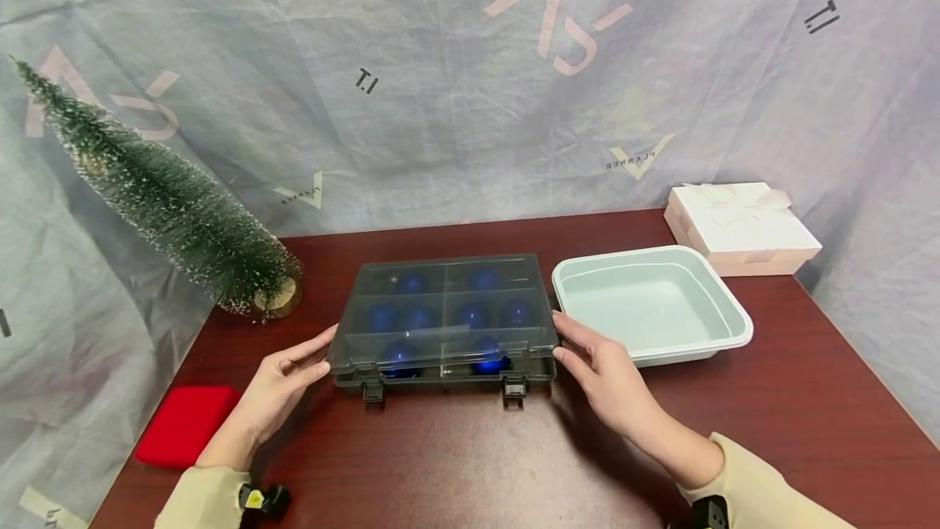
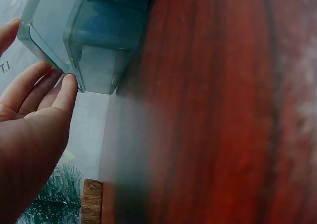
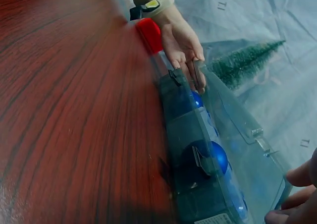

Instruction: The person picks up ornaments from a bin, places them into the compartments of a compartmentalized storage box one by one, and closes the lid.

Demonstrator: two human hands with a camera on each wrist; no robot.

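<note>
A clear grey plastic divided storage box (image 1: 444, 382) lies at the middle of the table, its see-through lid (image 1: 448, 264) tilted up slightly from the base. Several shiny blue balls (image 3: 219, 157) sit in its compartments. Both front latches (image 1: 373, 392) hang undone. My left hand (image 1: 282, 386) holds the lid's left edge between thumb and fingers. At the opposite side, my right hand (image 1: 613, 378) grips the right edge near the front corner. The right wrist view shows a gap between lid and base along the front.
A pale green tub (image 1: 654, 308) stands right of the box, close to my right hand. Behind it is a white gift box (image 1: 742, 223) with a bow. At left stand a small frosted tree (image 1: 169, 194) and, nearer me, a red object (image 1: 187, 423). A grey cloth (image 1: 441, 104) hangs behind.
</note>
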